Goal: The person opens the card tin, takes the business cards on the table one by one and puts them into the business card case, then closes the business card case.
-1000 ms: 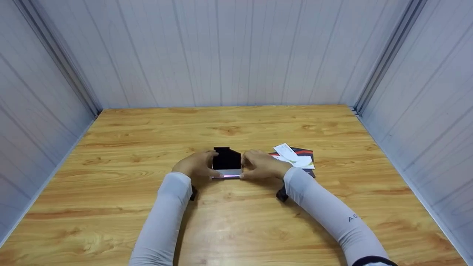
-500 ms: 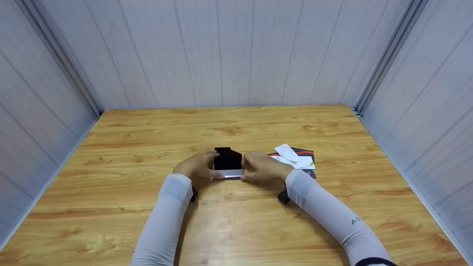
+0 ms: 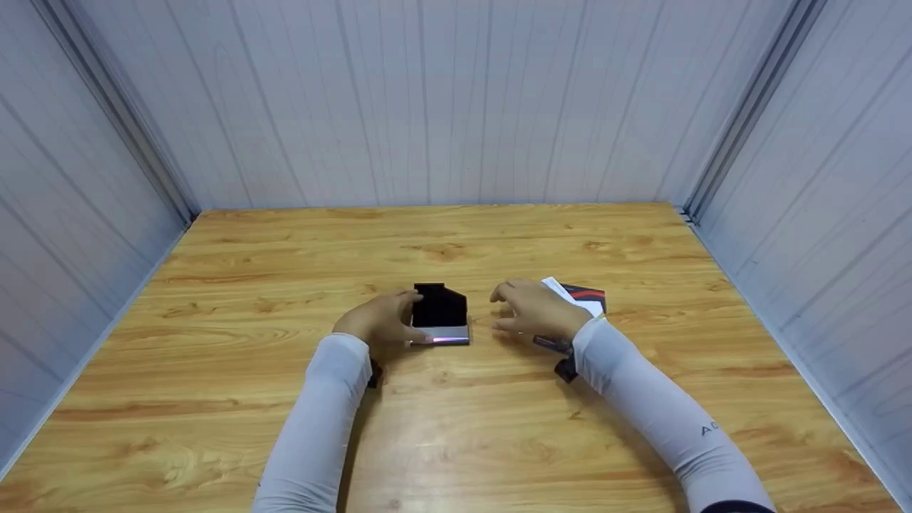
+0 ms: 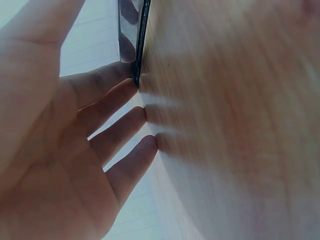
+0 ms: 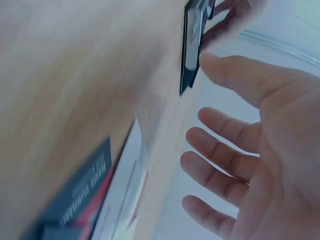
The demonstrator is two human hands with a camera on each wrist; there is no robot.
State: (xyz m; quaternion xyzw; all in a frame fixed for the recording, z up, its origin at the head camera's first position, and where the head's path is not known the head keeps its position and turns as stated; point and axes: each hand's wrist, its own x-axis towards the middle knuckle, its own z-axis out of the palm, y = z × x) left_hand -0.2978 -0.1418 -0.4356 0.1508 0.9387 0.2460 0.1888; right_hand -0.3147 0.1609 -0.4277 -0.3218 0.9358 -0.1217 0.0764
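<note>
A business card case, black inside with a shiny silver front strip, stands on the table in the middle of the head view. My left hand holds it at its left side, thumb on the silver front and forefinger by the dark panel. In the left wrist view, the other fingers rest their tips on the table, close beside the case. To the right, my right hand is apart from the case with fingers spread and nothing in them. It hovers by several business cards, partly covering them.
The cards, white ones and dark ones with a red stripe, lie overlapping on the wooden table. White panel walls rise behind and at both sides of the table.
My right hand has let go of the card case's right side and moved right, over part of the cards. The left hand and the case have stayed in place.
</note>
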